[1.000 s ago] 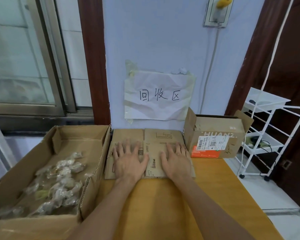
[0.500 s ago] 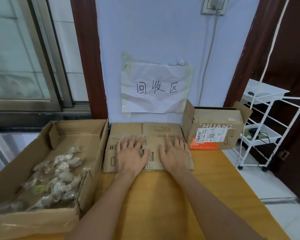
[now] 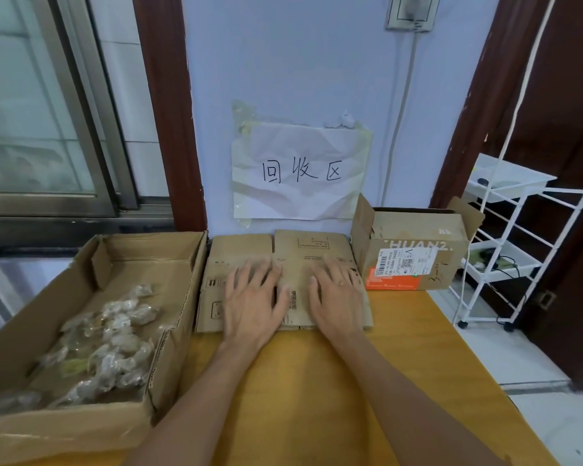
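Note:
A flattened cardboard box (image 3: 243,250) lies on the wooden table (image 3: 303,381) against the wall, under a taped paper sign (image 3: 300,169). My left hand (image 3: 253,297) presses flat on its left half with fingers spread. On the right half, my right hand (image 3: 337,294) lies palm down, fingers straight. Neither hand holds anything.
A large open cardboard box (image 3: 169,331) with several clear plastic packets (image 3: 108,338) sits on the left. A small open carton with a shipping label (image 3: 411,253) stands on the right. A white wire cart (image 3: 505,250) stands beyond the table's right edge.
Both hands stay flat on the flattened cardboard. The view has tilted slightly upward; nothing on the table has moved.

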`<state>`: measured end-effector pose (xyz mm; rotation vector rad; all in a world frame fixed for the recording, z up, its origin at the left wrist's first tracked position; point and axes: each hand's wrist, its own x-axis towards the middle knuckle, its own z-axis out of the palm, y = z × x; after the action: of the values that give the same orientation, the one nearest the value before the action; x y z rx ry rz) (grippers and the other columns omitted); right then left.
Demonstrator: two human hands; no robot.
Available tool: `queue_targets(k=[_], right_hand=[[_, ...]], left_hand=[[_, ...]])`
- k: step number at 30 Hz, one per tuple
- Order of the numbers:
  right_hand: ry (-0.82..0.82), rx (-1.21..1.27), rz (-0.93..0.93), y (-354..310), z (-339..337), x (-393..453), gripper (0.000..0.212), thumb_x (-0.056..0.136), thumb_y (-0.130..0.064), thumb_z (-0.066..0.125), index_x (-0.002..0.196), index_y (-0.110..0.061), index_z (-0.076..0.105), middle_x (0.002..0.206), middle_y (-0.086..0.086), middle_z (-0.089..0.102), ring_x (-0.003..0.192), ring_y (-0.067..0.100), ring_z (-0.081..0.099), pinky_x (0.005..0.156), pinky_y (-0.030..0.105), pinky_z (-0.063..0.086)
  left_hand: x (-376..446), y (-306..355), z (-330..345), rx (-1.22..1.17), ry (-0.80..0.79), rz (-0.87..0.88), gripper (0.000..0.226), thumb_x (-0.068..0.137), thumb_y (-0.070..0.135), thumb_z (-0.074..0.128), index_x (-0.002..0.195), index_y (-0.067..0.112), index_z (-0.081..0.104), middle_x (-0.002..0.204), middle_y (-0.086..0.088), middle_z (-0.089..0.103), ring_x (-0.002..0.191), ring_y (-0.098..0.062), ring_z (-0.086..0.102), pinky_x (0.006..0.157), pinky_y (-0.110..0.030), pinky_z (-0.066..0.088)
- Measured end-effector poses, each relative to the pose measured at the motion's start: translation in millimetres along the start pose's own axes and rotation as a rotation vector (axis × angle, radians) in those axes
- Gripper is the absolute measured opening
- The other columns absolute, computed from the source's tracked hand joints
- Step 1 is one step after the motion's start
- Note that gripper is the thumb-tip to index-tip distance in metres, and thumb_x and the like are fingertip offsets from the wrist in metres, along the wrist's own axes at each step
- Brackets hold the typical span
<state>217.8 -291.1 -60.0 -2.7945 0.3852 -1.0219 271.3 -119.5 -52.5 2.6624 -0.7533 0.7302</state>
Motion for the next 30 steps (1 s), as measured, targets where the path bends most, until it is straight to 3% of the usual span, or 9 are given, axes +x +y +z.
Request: queue_targets(k=[5,8,14,17,20,23,25,28,30], right_hand=[[0.023,0.115,-0.002,7,-24,-21,0.051,0.107,-0.034,0.03,0.141,-0.019,0.064,0.149,0.004,0.06,0.14,0.02,0.05,0.126,0.041,0.03],[0.02,0.11,-0.086,20,-44,-30,0.045,0.103,-0.026,0.043,0.144,-0.02,0.061,0.152,0.002,0.055,0.145,0.019,0.043,0.126,0.045,0.031],[0.255,0.084,-0.146,64,-127,27,0.045,0.091,-0.011,0.057,0.136,-0.012,0.061,0.139,0.011,0.06,0.131,0.026,0.049,0.115,0.043,0.04],[0.079,-0.173,-0.115,100,-154,61,0.067,0.089,-0.019,0.065,0.153,-0.016,0.044,0.154,0.011,0.05,0.148,0.03,0.04,0.127,0.049,0.024],[-0.164,-0.342,-0.001,134,-162,81,0.083,0.088,-0.039,0.071,0.159,-0.02,0.032,0.149,0.007,0.055,0.147,0.028,0.041,0.129,0.055,0.01],[-0.278,-0.401,0.059,151,-164,86,0.056,0.085,-0.05,0.074,0.133,-0.027,0.057,0.126,0.004,0.063,0.13,0.028,0.051,0.119,0.049,0.023],[-0.239,-0.4,0.051,159,-165,78,0.038,0.087,-0.046,0.075,0.12,-0.029,0.066,0.118,0.003,0.055,0.124,0.028,0.048,0.109,0.043,0.031],[-0.178,-0.33,0.037,163,-164,72,0.058,0.085,-0.032,0.08,0.137,-0.026,0.055,0.131,0.006,0.05,0.126,0.029,0.047,0.109,0.043,0.039],[-0.271,-0.316,0.007,157,-164,83,0.081,0.082,-0.029,0.08,0.152,-0.023,0.039,0.15,0.006,0.045,0.14,0.031,0.042,0.115,0.046,0.035]], left_hand=[[-25,5,-17,-0.057,0.05,-0.008,0.051,0.104,0.048,0.036,0.143,0.025,0.06,0.15,0.001,0.057,0.145,-0.021,0.042,0.122,-0.049,0.028],[-37,12,-24,-0.028,0.047,0.037,0.053,0.104,0.047,0.036,0.147,0.025,0.057,0.155,0.001,0.051,0.148,-0.021,0.039,0.123,-0.049,0.026],[-23,65,-42,-0.038,0.018,0.118,0.055,0.103,0.05,0.033,0.152,0.029,0.048,0.156,0.0,0.049,0.149,-0.025,0.035,0.125,-0.051,0.022],[-10,88,-39,-0.056,-0.034,0.109,0.058,0.104,0.056,0.028,0.154,0.032,0.044,0.159,-0.001,0.044,0.151,-0.025,0.032,0.126,-0.051,0.02],[-7,100,-30,0.011,-0.093,0.094,0.063,0.102,0.061,0.021,0.152,0.031,0.045,0.157,-0.002,0.046,0.147,-0.024,0.035,0.122,-0.049,0.023],[-11,99,-23,0.034,-0.098,0.114,0.062,0.101,0.06,0.029,0.146,0.025,0.052,0.156,-0.005,0.048,0.144,-0.027,0.039,0.12,-0.05,0.027],[-14,96,-20,0.032,-0.087,0.147,0.059,0.1,0.058,0.035,0.142,0.022,0.056,0.154,-0.007,0.05,0.142,-0.028,0.043,0.119,-0.052,0.03],[-18,96,-23,0.036,-0.105,0.163,0.059,0.099,0.059,0.034,0.141,0.023,0.056,0.153,-0.007,0.052,0.143,-0.027,0.044,0.119,-0.05,0.032],[-19,97,-22,0.047,-0.184,0.154,0.063,0.097,0.062,0.03,0.142,0.025,0.054,0.152,-0.003,0.053,0.143,-0.029,0.042,0.119,-0.05,0.031]])
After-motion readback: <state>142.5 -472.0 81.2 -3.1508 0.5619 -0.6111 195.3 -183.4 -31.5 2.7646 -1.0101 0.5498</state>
